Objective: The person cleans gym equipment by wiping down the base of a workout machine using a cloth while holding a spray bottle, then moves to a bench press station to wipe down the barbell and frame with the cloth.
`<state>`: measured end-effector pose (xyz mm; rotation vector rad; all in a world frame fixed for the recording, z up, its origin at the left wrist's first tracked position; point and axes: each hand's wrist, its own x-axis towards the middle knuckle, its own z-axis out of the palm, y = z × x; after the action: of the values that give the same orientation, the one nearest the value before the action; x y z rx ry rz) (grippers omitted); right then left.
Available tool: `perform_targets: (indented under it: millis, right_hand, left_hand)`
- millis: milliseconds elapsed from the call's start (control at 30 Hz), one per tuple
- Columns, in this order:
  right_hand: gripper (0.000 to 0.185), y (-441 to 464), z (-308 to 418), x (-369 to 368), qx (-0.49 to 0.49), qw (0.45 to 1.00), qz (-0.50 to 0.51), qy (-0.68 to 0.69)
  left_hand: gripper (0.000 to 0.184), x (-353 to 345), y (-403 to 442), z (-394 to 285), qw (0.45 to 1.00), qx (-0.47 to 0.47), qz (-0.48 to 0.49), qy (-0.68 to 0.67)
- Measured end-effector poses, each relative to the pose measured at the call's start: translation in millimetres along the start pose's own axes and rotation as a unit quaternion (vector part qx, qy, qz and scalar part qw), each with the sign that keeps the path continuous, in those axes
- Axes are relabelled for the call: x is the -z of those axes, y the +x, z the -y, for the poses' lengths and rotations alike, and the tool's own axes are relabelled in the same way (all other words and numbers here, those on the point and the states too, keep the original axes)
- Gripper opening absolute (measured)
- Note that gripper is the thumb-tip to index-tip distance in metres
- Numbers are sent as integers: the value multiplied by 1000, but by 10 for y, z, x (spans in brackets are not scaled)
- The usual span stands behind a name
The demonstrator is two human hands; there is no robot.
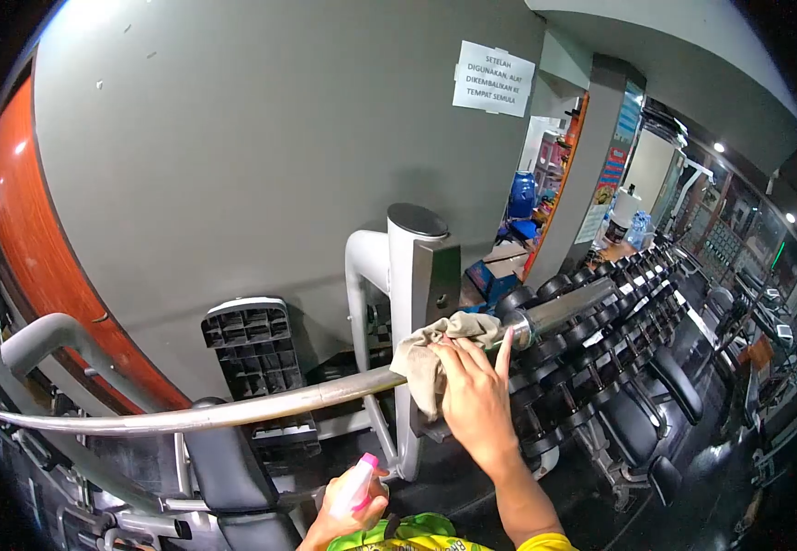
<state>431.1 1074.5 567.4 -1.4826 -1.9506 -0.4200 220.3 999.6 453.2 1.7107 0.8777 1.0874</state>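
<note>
A long metal barbell (pixel 196 418) runs across the view in front of a white rack post (pixel 403 275). My right hand (pixel 474 395) presses a beige cloth (pixel 428 360) around the bar, close to the collar at its right end. The fingers lie over the cloth, which drapes down on the near side. Low in the view, my left hand (pixel 351 508) is wrapped around a spray bottle (pixel 358 482) with a pink top. The bottle's lower part is hidden by the hand.
Dumbbells (pixel 591 358) fill a tiered rack to the right. A padded bench (pixel 229 459) stands under the bar at left. Against the grey wall leans a black ribbed step platform (pixel 256 354). A paper sign (pixel 494 78) hangs above. Gym machines line the far right.
</note>
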Motion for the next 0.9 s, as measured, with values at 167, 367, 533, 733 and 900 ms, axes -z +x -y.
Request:
perform_targets:
  millis: [167,367,533,733,900]
  right_hand:
    - [26,127,-134,98,91,995,43,2]
    - [41,-73,91,-187,80,996,-21,36]
    - [31,-32,411,-311,203,969,-22,139]
    - [24,31,-160,42,157,986,-6,50]
    - [22,38,-324,205,33,999,-1,22]
  left_hand:
    - [36,-46,-27,39,1000,-7,13,-28]
    - [31,-73,5,-39,999,-22,21,-11]
    - [25,-25,72,37,988,-152,-15,-15]
    - [29,131,105,-61,994,-110,9,-20]
    - [31,214,103,-43,995,-84,36,-30]
